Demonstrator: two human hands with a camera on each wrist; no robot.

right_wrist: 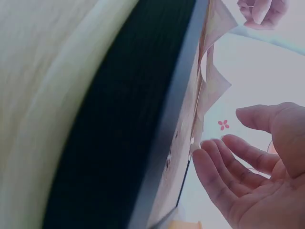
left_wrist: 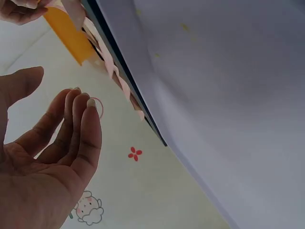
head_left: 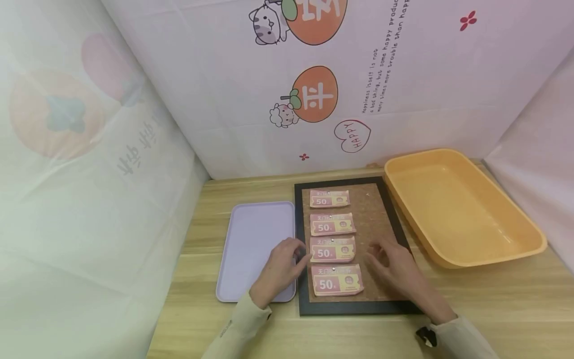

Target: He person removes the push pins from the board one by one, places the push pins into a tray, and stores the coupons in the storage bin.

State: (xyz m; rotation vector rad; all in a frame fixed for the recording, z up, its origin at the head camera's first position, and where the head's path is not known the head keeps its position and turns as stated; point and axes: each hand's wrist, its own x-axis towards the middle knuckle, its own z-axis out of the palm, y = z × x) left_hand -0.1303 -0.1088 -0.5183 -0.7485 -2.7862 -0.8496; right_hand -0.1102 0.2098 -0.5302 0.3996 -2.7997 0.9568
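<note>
Several pink and yellow paper coupons marked 50 run in a column down the left part of a black-framed cork board. A small pin head shows near the top of each one. My left hand hovers by the board's left edge, beside the lower coupons; its fingers are loosely bent and nothing is in them. Over the right part of the cork, my right hand is also empty, with thumb and fingers apart in the right wrist view. Edge-on there, the coupons curl away from the board.
A lilac tray lies left of the board, partly under my left forearm. On the right, a deep yellow-orange tub stands against the board's frame. Printed white cloth hangs behind the wooden table and at both sides.
</note>
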